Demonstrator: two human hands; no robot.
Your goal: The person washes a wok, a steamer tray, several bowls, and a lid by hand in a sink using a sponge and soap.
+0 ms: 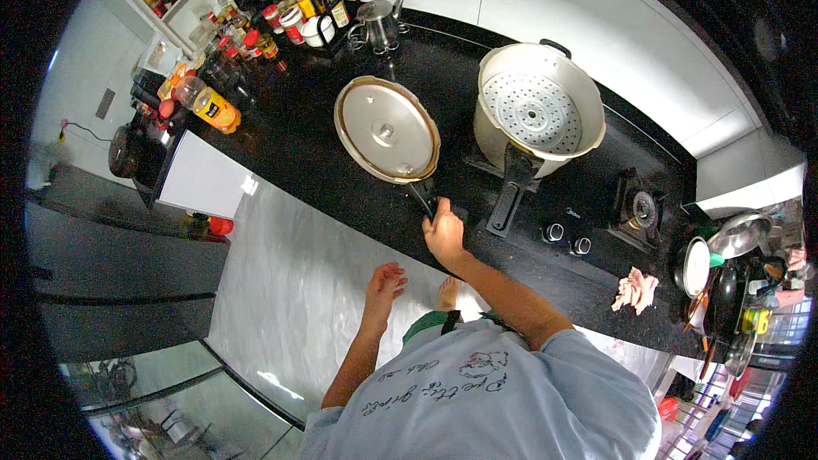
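Observation:
My right hand [445,230] grips the black handle of a pressure cooker lid [386,131]. The lid's metal underside, with its rim gasket, faces up over the black countertop. To its right, an uncovered pressure cooker pot [495,134] stands on the gas hob, its long black handle pointing towards me. Inside the pot lies a round perforated steamer plate [532,105]. My left hand [386,284] hangs over the floor in front of the counter, fingers apart and slightly curled, holding nothing.
A glass teapot [378,25] stands at the back beside a rack of bottles and jars. An orange drink bottle [209,105] is at the left. A second burner [642,207], a crumpled pink cloth [636,291] and several pans are at the right. One bare foot shows below.

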